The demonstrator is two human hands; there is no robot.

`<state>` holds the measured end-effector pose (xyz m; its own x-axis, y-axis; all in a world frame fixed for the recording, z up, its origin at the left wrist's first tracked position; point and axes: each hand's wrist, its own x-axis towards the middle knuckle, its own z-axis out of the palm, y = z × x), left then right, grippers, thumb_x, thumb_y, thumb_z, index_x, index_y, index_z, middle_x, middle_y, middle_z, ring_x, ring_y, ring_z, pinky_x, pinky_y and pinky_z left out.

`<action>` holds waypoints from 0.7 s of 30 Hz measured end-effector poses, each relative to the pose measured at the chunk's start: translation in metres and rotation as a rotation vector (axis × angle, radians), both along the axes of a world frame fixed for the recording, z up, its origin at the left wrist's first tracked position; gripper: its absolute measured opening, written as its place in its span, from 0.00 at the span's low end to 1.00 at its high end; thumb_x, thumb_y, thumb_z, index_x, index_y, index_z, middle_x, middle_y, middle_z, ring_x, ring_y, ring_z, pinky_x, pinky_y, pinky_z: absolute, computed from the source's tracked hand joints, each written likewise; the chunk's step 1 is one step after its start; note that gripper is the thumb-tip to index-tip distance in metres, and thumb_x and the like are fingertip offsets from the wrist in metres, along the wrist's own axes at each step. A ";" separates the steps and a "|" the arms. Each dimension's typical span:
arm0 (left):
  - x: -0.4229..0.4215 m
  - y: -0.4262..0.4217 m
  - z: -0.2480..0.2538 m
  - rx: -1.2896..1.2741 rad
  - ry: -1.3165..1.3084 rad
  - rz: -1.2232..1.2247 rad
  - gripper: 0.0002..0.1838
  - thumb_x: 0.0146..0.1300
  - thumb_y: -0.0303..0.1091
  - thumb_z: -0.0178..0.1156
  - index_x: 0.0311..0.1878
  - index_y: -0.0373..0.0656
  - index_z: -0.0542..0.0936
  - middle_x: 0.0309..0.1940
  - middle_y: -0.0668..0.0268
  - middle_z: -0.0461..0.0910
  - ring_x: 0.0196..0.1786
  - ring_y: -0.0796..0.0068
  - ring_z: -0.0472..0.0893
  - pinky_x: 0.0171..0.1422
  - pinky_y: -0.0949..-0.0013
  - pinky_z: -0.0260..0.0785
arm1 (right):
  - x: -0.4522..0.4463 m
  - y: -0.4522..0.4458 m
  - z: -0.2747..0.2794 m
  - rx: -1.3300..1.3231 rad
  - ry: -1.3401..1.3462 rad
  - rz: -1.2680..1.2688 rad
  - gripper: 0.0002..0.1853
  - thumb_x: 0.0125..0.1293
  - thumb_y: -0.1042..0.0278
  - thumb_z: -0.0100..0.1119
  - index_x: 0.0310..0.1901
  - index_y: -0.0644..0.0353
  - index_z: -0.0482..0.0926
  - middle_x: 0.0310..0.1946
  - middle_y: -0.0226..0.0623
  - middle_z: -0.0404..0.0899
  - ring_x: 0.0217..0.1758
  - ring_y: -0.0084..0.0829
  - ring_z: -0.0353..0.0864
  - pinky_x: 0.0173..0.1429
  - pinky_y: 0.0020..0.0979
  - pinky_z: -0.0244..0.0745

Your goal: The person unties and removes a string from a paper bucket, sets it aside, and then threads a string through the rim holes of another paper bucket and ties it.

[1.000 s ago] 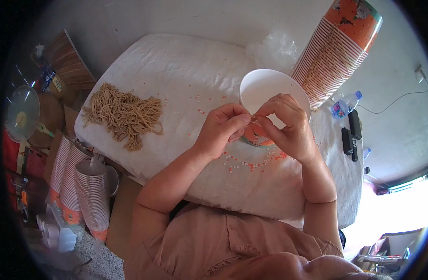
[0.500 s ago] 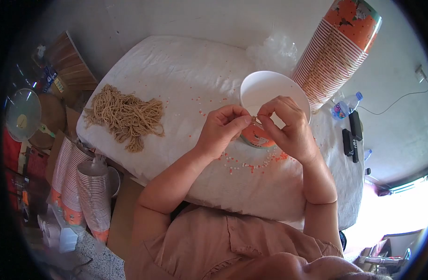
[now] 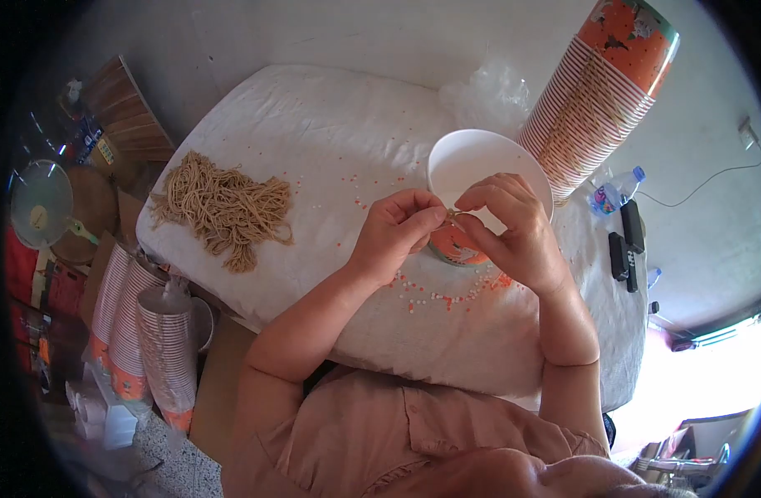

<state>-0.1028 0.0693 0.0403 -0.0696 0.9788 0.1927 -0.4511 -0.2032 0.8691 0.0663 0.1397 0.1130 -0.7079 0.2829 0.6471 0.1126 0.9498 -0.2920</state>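
Observation:
In front of my chest, my left hand (image 3: 399,232) is closed, thumb and forefinger pinching a short bit of tan cord (image 3: 452,213). My right hand (image 3: 517,236) meets it from the other side, its thumb and bent forefinger at the same cord; the fine detail there is too small to make out. Right behind and under both hands stands a paper bucket (image 3: 457,246), white inside and orange printed outside. The hands hide part of its front rim. Small orange and white beads (image 3: 447,299) lie scattered on the cloth before the bucket.
A heap of tan cords (image 3: 222,207) lies on the left of the cloth-covered table (image 3: 314,108). At the back right leans a tall stack of buckets (image 3: 592,108), beside a plastic bottle (image 3: 617,191) and black devices (image 3: 625,249). More bucket stacks (image 3: 164,349) stand on the floor at left.
My right forefinger has lifted slightly away from the thumb, and the right fingers have spread a little. My left hand keeps its pinch in nearly the same spot.

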 end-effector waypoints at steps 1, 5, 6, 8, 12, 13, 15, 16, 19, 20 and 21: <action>0.000 0.000 0.000 -0.015 0.017 0.007 0.05 0.66 0.32 0.59 0.40 0.41 0.77 0.22 0.77 0.69 0.20 0.89 0.60 0.23 0.80 0.48 | -0.001 0.000 -0.001 0.015 -0.006 -0.001 0.07 0.54 0.75 0.65 0.34 0.58 0.78 0.30 0.35 0.79 0.37 0.38 0.80 0.50 0.37 0.70; 0.000 0.000 0.002 0.000 0.026 -0.002 0.05 0.66 0.31 0.58 0.41 0.40 0.77 0.22 0.77 0.69 0.20 0.89 0.60 0.23 0.80 0.48 | -0.001 0.001 -0.002 0.024 -0.019 0.006 0.06 0.55 0.75 0.64 0.33 0.58 0.78 0.30 0.35 0.79 0.37 0.38 0.80 0.51 0.37 0.70; 0.000 -0.001 0.001 -0.003 0.025 -0.001 0.05 0.66 0.31 0.58 0.41 0.40 0.77 0.22 0.77 0.69 0.20 0.89 0.60 0.23 0.80 0.48 | 0.000 0.001 -0.002 0.017 -0.004 0.000 0.06 0.55 0.76 0.64 0.33 0.58 0.78 0.29 0.35 0.79 0.37 0.38 0.80 0.50 0.37 0.70; -0.001 -0.001 0.002 -0.002 -0.027 -0.034 0.05 0.66 0.30 0.59 0.41 0.40 0.79 0.25 0.77 0.74 0.23 0.91 0.62 0.25 0.81 0.50 | 0.000 0.002 -0.001 0.015 0.012 -0.006 0.06 0.55 0.76 0.64 0.33 0.58 0.78 0.29 0.35 0.79 0.37 0.38 0.80 0.50 0.37 0.70; -0.001 0.000 -0.002 0.033 0.032 0.008 0.05 0.66 0.28 0.59 0.42 0.39 0.79 0.28 0.75 0.76 0.26 0.91 0.68 0.28 0.81 0.58 | 0.001 0.003 -0.001 0.002 0.028 -0.010 0.06 0.55 0.77 0.64 0.33 0.59 0.77 0.29 0.35 0.79 0.36 0.39 0.80 0.50 0.37 0.70; 0.001 0.001 -0.002 0.055 0.077 0.056 0.05 0.65 0.29 0.60 0.42 0.40 0.79 0.26 0.76 0.75 0.24 0.91 0.66 0.26 0.81 0.55 | 0.002 0.003 0.000 -0.007 0.032 -0.016 0.06 0.54 0.77 0.64 0.33 0.59 0.77 0.29 0.36 0.79 0.36 0.39 0.80 0.49 0.37 0.70; 0.003 0.001 0.000 0.077 0.121 0.102 0.05 0.65 0.29 0.61 0.42 0.41 0.78 0.25 0.77 0.73 0.23 0.90 0.63 0.25 0.80 0.53 | 0.002 0.003 0.000 -0.017 0.030 -0.009 0.06 0.54 0.77 0.64 0.33 0.59 0.77 0.29 0.36 0.79 0.36 0.39 0.80 0.49 0.37 0.70; 0.003 0.000 0.002 0.079 0.144 0.116 0.05 0.64 0.28 0.61 0.42 0.41 0.79 0.26 0.77 0.74 0.24 0.91 0.65 0.26 0.81 0.54 | 0.002 0.003 -0.001 -0.025 0.029 -0.001 0.05 0.55 0.77 0.63 0.32 0.59 0.77 0.29 0.36 0.79 0.36 0.39 0.80 0.49 0.37 0.70; 0.003 -0.001 0.001 0.103 0.165 0.131 0.05 0.64 0.27 0.62 0.42 0.41 0.80 0.28 0.77 0.76 0.28 0.91 0.68 0.30 0.82 0.58 | 0.002 0.003 -0.001 -0.029 0.043 0.001 0.05 0.55 0.78 0.63 0.32 0.59 0.77 0.28 0.36 0.79 0.36 0.39 0.80 0.49 0.37 0.70; 0.003 -0.001 0.000 0.128 0.162 0.134 0.05 0.64 0.27 0.62 0.43 0.41 0.80 0.30 0.77 0.78 0.30 0.91 0.71 0.32 0.83 0.60 | 0.002 0.002 -0.001 -0.030 0.043 0.001 0.05 0.55 0.78 0.63 0.32 0.59 0.77 0.28 0.36 0.79 0.36 0.39 0.80 0.49 0.37 0.70; 0.003 -0.001 0.000 0.128 0.162 0.134 0.05 0.64 0.27 0.62 0.43 0.41 0.80 0.30 0.77 0.78 0.30 0.91 0.71 0.32 0.83 0.60 | 0.002 0.002 0.000 -0.039 0.040 0.004 0.05 0.55 0.78 0.63 0.32 0.59 0.77 0.28 0.36 0.79 0.35 0.39 0.80 0.48 0.37 0.70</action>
